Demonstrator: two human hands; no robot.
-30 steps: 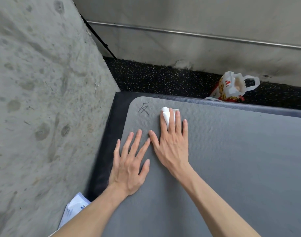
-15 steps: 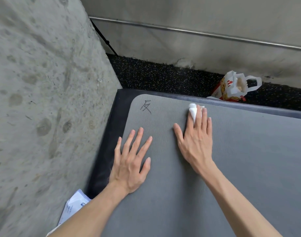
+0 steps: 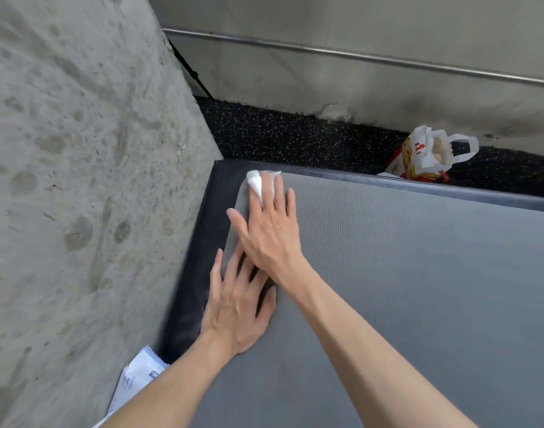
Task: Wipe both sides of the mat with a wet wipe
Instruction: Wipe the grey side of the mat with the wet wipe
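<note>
A rough concrete wall [image 3: 79, 180] fills the left side, meeting a second wall with a thin metal rail [image 3: 357, 55] running along it at the back. Below them lies dark speckled rubber flooring [image 3: 295, 137]. A black padded base [image 3: 196, 288] sits in the corner against the wall, and the grey ribbed mat [image 3: 418, 273] lies flat on top of it, its rounded far-left corner near the corner of the base.

The left hand [image 3: 236, 307] lies flat on the mat close to its left edge, fingers straight and spread, palm down. The right hand [image 3: 270, 233] lies just beyond it, overlapping the left fingertips, fingers straight and pressed flat on the wet wipe [image 3: 256, 180]. The white wipe is crumpled under those fingertips at the mat's far-left corner.

Behind the mat's far edge a white plastic bag [image 3: 434, 149] with red and yellow print rests on the flooring; its printing cannot be read. At the lower left a white packet [image 3: 138, 378] with small blue lettering, too blurred to read, lies between the wall and the base.
</note>
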